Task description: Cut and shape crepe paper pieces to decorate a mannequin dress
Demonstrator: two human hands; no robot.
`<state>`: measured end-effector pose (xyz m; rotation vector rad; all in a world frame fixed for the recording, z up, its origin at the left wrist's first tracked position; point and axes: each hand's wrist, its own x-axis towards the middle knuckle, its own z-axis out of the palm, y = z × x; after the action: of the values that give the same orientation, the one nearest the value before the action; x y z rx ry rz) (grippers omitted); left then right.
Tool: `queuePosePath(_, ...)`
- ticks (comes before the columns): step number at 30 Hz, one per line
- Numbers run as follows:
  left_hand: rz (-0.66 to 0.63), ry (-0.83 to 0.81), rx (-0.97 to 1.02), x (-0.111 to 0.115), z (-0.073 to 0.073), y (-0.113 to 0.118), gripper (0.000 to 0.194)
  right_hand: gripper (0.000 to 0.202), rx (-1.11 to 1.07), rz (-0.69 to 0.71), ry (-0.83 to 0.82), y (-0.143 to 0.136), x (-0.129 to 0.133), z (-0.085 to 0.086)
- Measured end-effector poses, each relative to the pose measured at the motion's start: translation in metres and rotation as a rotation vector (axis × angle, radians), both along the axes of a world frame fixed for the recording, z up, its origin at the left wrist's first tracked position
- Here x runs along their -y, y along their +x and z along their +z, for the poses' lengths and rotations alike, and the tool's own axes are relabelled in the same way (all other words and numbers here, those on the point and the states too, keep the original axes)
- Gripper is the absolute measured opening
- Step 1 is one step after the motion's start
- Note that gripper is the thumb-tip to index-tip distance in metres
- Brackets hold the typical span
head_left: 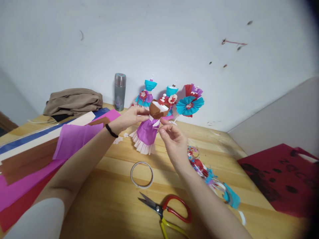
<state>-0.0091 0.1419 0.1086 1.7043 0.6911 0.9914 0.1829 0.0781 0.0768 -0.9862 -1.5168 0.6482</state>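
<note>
A small paper dress figure (147, 132) stands on the wooden table, with a brown top, purple skirt and pale ruffled hem. My left hand (130, 118) holds it at the waist from the left, fingers closed on it. At its right side, my right hand (173, 139) pinches a small white strip (156, 123) against the waist. Below the figure lies a roll of tape (142, 175). Scissors (159, 208) with red and yellow handles rest open nearer the front edge.
Behind stand more paper dress figures (150, 85) and a grey flask (120, 93). Coloured paper sheets (32, 156) and a folded brown cloth (74, 101) lie on the left. Paper scraps (203, 169) are right of my right hand, and a red bag (279, 176) is farther right.
</note>
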Motion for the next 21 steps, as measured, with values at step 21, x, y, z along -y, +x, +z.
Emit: queuePosePath(21,0.013,0.057,0.035,-0.008,-0.010,0.008,0.038,0.013,-0.004,-0.089,0.085,-0.010,-0.019,0.002)
